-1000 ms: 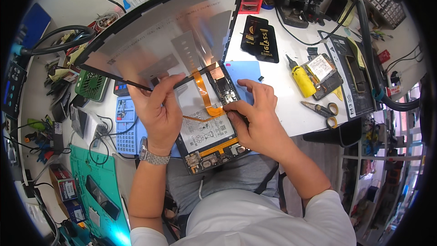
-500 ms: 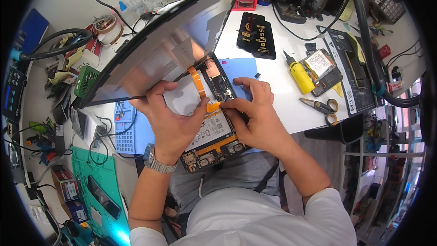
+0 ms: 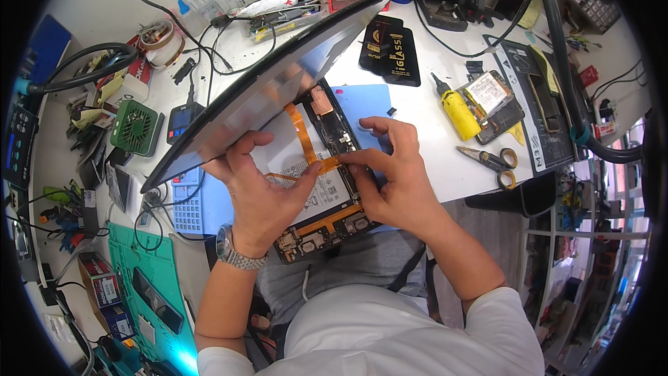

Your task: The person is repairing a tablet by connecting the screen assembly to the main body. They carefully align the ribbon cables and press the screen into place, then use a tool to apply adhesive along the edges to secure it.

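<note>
The tablet chassis [image 3: 335, 231] is lying open over the blue mat [image 3: 372, 108], display panel [image 3: 236, 108] leaning above its L side. Our L hand [image 3: 268, 198] is propping the panel, thumb spread from fingers & resting on the orange flex cable [image 3: 300, 129]. Our R hand [image 3: 396, 184] is touching the cable end w/ index; can't tell if thumb's pinching. Prob. we're handling a light, stiff, fragile panel (rim hold best) & thin, bendy, easily creased flex, best held near its end.
</note>
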`<move>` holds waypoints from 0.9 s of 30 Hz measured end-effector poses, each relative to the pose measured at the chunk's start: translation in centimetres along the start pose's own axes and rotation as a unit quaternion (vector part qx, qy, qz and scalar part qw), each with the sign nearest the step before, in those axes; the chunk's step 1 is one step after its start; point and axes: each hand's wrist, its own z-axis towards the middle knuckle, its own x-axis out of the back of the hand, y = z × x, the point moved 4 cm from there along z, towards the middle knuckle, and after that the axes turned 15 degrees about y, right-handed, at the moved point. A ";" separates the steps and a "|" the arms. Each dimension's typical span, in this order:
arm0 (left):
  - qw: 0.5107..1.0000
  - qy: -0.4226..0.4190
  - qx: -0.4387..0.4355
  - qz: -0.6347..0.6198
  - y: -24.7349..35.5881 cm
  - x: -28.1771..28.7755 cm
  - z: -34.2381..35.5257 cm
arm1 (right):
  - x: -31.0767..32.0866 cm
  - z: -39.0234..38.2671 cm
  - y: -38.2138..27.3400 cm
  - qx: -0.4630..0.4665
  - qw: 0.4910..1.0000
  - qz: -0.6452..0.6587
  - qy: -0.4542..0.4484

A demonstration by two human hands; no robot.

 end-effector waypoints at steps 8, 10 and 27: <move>1.000 -0.009 0.026 -0.004 -0.1 0.1 -0.2 | 0.0 -0.2 -0.4 0.036 0.999 -0.038 -0.008; 1.000 -0.002 0.023 -0.005 -0.2 0.1 -0.2 | 0.0 -0.1 -0.7 0.034 0.998 -0.046 -0.014; 0.999 0.011 -0.034 -0.005 0.3 0.2 -0.3 | -0.6 0.2 -0.5 0.017 0.999 -0.049 -0.006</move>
